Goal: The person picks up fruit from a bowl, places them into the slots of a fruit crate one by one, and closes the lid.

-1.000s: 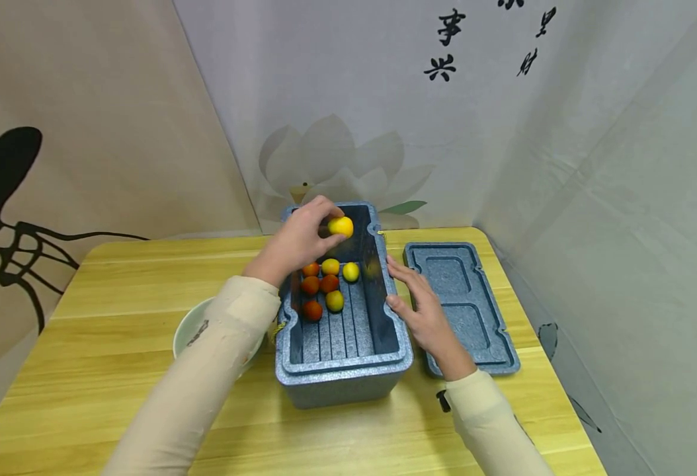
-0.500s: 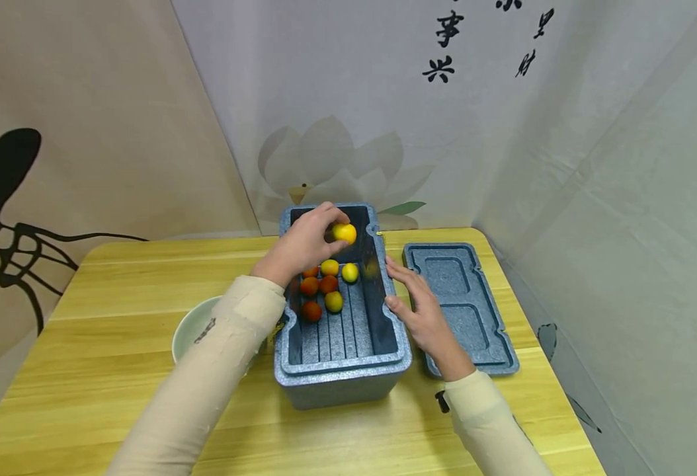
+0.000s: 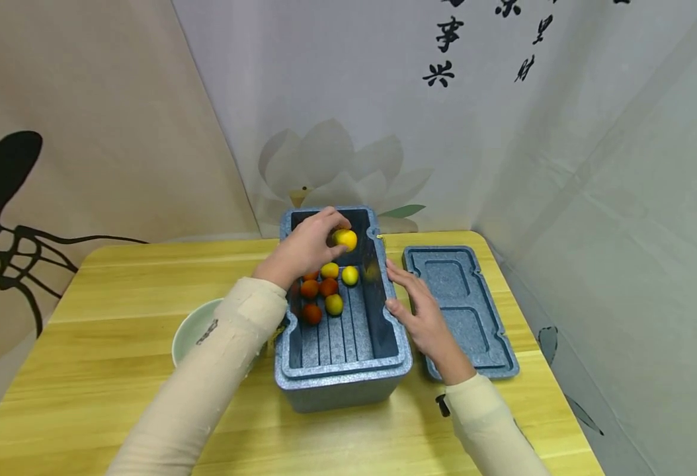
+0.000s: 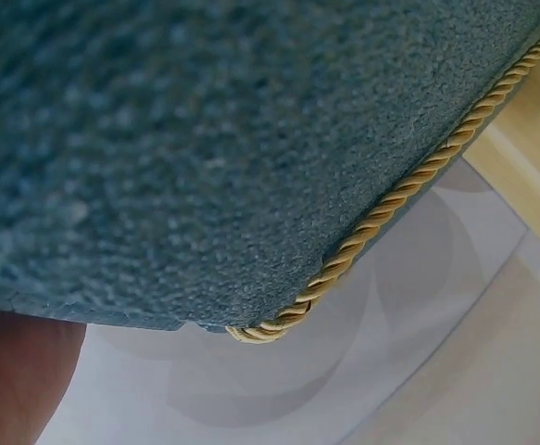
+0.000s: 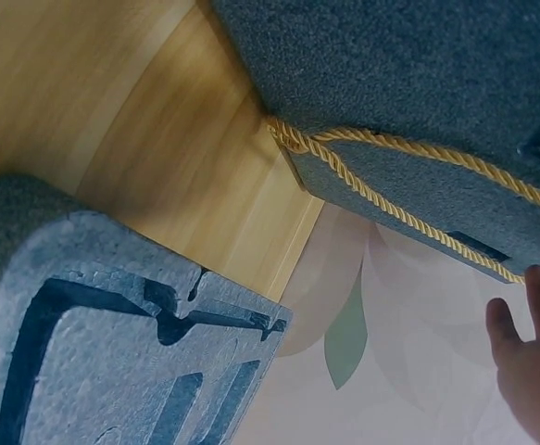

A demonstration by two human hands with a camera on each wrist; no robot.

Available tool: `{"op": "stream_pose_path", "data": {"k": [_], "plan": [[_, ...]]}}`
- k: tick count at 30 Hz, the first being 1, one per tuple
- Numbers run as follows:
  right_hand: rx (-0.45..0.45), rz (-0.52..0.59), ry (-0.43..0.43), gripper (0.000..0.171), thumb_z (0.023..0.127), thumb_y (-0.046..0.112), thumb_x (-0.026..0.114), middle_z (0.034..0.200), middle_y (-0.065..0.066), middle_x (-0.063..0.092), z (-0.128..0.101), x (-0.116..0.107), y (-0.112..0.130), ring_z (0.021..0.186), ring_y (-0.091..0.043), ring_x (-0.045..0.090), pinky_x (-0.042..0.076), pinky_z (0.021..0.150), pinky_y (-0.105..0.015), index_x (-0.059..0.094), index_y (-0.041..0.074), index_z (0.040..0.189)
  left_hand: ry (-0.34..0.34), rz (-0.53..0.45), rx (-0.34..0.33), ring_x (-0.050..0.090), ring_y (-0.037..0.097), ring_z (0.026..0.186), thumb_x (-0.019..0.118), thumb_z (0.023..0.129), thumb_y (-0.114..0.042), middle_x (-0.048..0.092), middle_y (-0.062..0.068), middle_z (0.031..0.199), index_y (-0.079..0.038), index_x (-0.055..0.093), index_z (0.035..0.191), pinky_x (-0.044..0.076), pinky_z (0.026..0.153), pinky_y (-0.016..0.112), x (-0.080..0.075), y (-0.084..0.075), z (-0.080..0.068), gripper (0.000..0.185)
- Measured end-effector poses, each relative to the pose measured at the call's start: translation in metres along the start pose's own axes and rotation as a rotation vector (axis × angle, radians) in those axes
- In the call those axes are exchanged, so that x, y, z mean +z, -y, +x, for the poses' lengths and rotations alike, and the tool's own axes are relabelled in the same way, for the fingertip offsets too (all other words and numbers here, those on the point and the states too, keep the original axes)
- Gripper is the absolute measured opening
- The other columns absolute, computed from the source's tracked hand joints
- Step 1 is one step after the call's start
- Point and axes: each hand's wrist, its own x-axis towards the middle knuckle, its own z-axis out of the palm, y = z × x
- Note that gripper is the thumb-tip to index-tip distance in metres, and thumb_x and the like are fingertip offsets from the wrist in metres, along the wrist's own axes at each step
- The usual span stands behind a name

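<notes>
In the head view my left hand (image 3: pixel 307 246) holds a round yellow fruit (image 3: pixel 348 240) between thumb and fingers, over the far part of a grey-blue foam box (image 3: pixel 342 382). Below it, on the ribbed box floor, lie several small fruits: red ones such as the red fruit (image 3: pixel 311 314), and yellow ones such as the yellow fruit (image 3: pixel 350 276). My right hand (image 3: pixel 422 317) rests against the box's right rim with its fingers spread. The left wrist view mostly shows the box's outer wall (image 4: pixel 186 167), with a finger at the lower left; the held fruit is hidden there.
A matching foam lid (image 3: pixel 467 311) lies to the right of the box. Partly behind the left sleeve stands a pale green bowl (image 3: pixel 190 330). Gold rope (image 5: pixel 381 199) runs along the box side. A curtain (image 3: pixel 336 99) hangs behind the wooden table (image 3: pixel 116 311).
My left hand has shifted slightly right and nearer to me, still holding the yellow fruit. The right hand stays on the rim, and the fruits in the box keep their places.
</notes>
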Motion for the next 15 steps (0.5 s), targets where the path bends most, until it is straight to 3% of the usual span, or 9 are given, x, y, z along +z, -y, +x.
{"op": "stream_pose_path", "data": {"k": [5, 15], "plan": [[-0.001, 0.009, -0.009, 0.045, 0.098, 0.008, 0.057, 0.150, -0.022, 0.037, -0.0009, -0.0003, -0.0014, 0.135, -0.040, 0.034, 0.023, 0.109, -0.061, 0.047, -0.007, 0.140, -0.019, -0.005, 0.003, 0.057, 0.029, 0.115, 0.066, 0.095, -0.010, 0.050, 0.008, 0.131, -0.005, 0.056, 0.130, 0.050, 0.095, 0.037, 0.0008, -0.0008, 0.0008, 0.037], [0.005, 0.010, 0.001, 0.047, 0.100, 0.014, 0.056, 0.151, -0.019, 0.037, -0.0032, 0.0002, -0.0017, 0.137, -0.037, 0.033, 0.022, 0.110, -0.062, 0.046, -0.006, 0.141, -0.043, -0.011, 0.007, 0.055, 0.027, 0.111, 0.062, 0.098, -0.013, 0.052, 0.010, 0.129, -0.005, 0.056, 0.131, 0.049, 0.095, 0.039, -0.0004, 0.0038, -0.0041, 0.034]]}}
